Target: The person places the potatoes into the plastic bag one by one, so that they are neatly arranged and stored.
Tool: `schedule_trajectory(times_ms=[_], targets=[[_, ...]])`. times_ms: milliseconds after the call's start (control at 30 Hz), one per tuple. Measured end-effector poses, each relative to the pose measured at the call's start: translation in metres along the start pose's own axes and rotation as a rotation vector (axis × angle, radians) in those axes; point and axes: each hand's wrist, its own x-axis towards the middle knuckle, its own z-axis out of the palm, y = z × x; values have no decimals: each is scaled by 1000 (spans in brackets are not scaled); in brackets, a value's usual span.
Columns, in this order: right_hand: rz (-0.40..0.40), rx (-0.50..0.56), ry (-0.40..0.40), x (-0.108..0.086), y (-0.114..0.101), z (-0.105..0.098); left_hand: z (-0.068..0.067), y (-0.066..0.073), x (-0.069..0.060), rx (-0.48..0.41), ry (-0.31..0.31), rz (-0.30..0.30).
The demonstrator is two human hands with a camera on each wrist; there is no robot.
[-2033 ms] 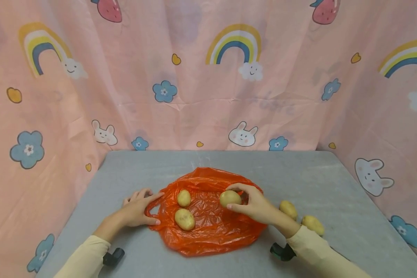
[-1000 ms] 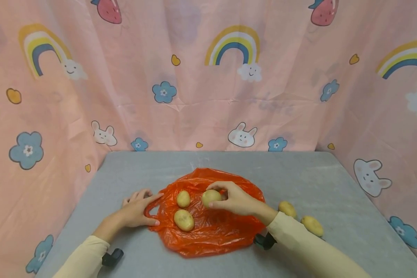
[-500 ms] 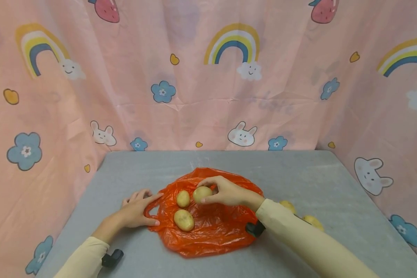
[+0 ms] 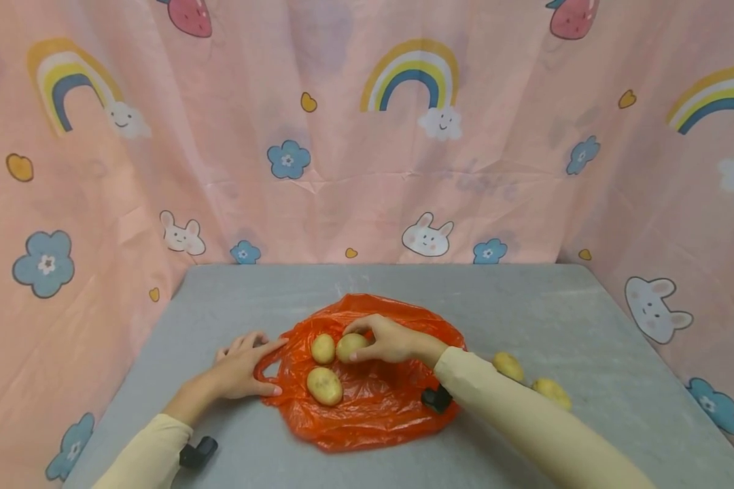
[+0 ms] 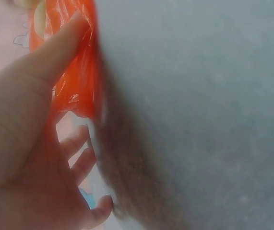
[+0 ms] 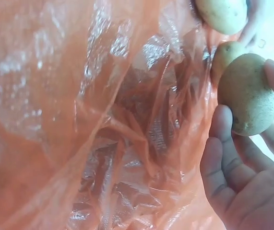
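An orange-red plastic bag (image 4: pixel 379 429) lies spread flat on the table. My right hand (image 4: pixel 393 341) holds a potato (image 4: pixel 349 348) over its left half, thumb on one side and fingers on the other. Close beside that potato, on the bag, is a smaller potato (image 4: pixel 323 349); a larger potato (image 4: pixel 325 387) lies nearer to me. At the bag's left side, my left hand (image 4: pixel 240 370) rests with thumb and index finger spread across the handle (image 4: pixel 266 372). The left wrist view shows its thumb (image 5: pixel 62 45) against the plastic and other fingers loosely extended.
Right of the bag, two more potatoes lie on the grey table: one potato (image 4: pixel 508 365) is farther back, another potato (image 4: pixel 553 392) partly behind my right sleeve (image 4: pixel 526 414). A pink patterned curtain (image 4: pixel 367 204) stands along the table's back and sides.
My right hand has carried its potato leftward across the bag, until it is close beside the smaller potato. The left hand and the bag stay where they were.
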Motion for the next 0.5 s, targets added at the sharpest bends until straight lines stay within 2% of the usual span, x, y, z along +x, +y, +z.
schedule_trajectory(times_ms=[233,500], targets=[[-1,-66,-24,7,4,3,-2,2,0,0,-18,-12],[22,-57,25,8,7,4,-2,1,1,0,-12,-12]])
